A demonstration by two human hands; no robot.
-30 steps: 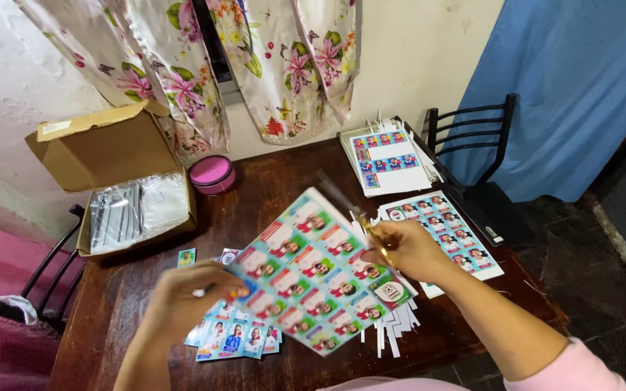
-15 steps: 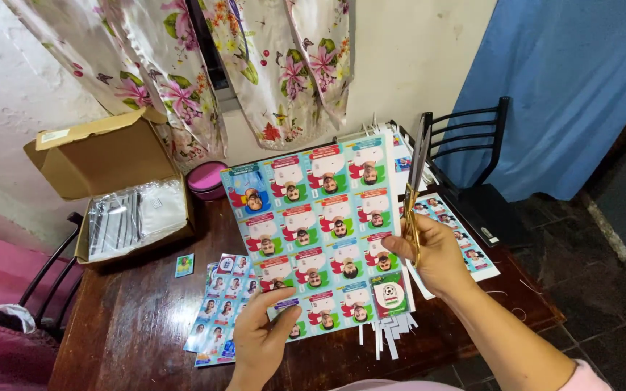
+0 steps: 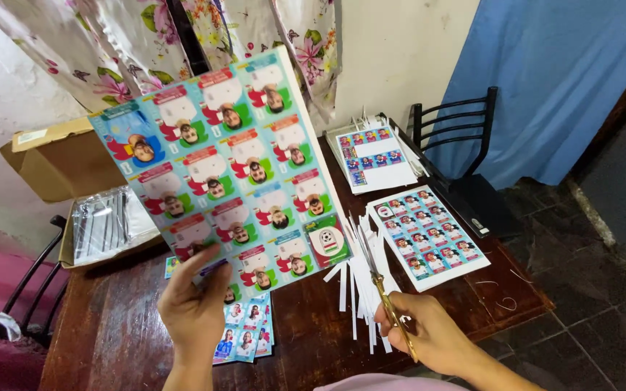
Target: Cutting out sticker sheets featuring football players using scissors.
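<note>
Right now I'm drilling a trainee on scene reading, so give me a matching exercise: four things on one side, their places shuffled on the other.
Things:
1 sticker sheet
2 scissors
3 paper strips
4 cardboard box

Places:
A far left on the table
B in the right hand
C held up by the left hand
D loose on the table's middle

Pairs: 1-C, 2-B, 3-D, 4-A

Relative to the wooden table [image 3: 306, 318]: one sticker sheet [image 3: 230, 170] was held above it, two sticker sheets [image 3: 427, 235] [image 3: 372, 156] lay on it, one pair of scissors [image 3: 385, 297], one cardboard box [image 3: 74, 181], one black chair [image 3: 465, 159] beside it.
</note>
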